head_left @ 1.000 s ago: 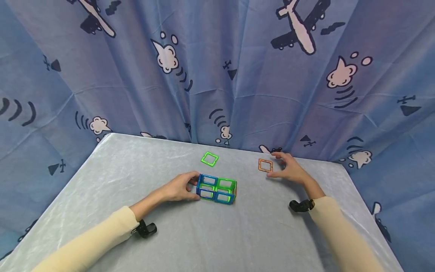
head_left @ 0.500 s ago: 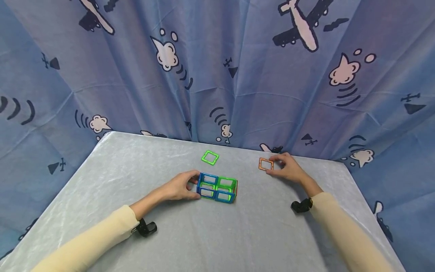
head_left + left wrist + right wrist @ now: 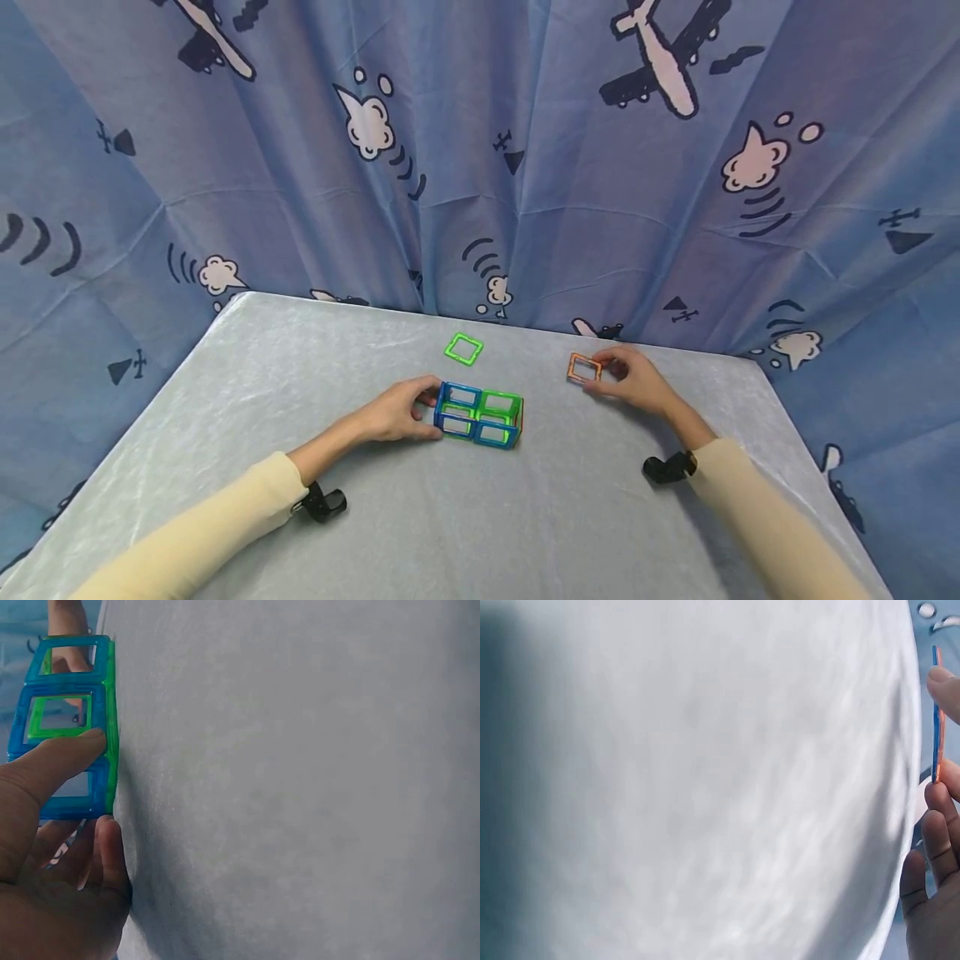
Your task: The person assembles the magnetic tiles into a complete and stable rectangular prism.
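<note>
My left hand grips the left end of a box of magnetic tiles standing on the table. In the left wrist view the thumb lies on a blue face of this tile box, with the other fingers round its end. My right hand pinches an orange square magnetic tile by its right side, slightly tilted off the table. Edge-on in the right wrist view, the tile shows orange and blue between thumb and fingers. A green square magnetic tile lies flat behind the box.
A grey-white cloth covers the table. Behind its far edge hangs a blue curtain printed with planes and clouds. Black camera straps sit on both wrists.
My right hand has closed on the orange magnetic tile and tipped it up from the table, drawing it slightly nearer. The left hand and the tile box have stayed put.
</note>
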The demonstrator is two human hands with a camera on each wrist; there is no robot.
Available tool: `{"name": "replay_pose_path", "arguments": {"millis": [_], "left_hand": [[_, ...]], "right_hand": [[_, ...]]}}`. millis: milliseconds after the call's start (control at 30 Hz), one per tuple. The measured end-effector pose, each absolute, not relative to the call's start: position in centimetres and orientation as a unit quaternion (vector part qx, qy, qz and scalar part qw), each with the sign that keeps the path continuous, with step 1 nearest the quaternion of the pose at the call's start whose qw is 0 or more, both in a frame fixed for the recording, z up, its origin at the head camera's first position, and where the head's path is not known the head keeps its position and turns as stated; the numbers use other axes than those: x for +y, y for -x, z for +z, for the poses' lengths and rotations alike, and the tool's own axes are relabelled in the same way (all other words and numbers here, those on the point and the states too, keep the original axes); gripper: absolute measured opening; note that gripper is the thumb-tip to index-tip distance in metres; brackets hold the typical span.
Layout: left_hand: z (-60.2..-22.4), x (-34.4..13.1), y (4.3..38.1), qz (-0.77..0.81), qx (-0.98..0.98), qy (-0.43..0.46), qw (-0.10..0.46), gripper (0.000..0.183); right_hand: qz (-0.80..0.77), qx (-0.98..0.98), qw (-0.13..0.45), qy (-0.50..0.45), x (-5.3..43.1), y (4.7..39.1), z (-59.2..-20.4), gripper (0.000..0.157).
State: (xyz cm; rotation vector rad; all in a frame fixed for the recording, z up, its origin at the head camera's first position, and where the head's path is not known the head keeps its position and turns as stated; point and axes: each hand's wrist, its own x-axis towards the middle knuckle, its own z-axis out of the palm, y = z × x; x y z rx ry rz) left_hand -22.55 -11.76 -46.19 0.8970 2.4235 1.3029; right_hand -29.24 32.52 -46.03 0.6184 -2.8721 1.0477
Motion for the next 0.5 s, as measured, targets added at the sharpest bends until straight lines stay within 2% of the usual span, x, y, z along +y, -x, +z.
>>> {"name": "replay_pose_path", "arguments": {"millis": [500], "left_hand": [[-46.2,-12.1,22.4,0.469,0.819,-0.299,0.141,0.060]], "right_hand": [[0.393,-0.888,-0.012,-0.239,28.4,25.0,-44.1,0.044]]}}
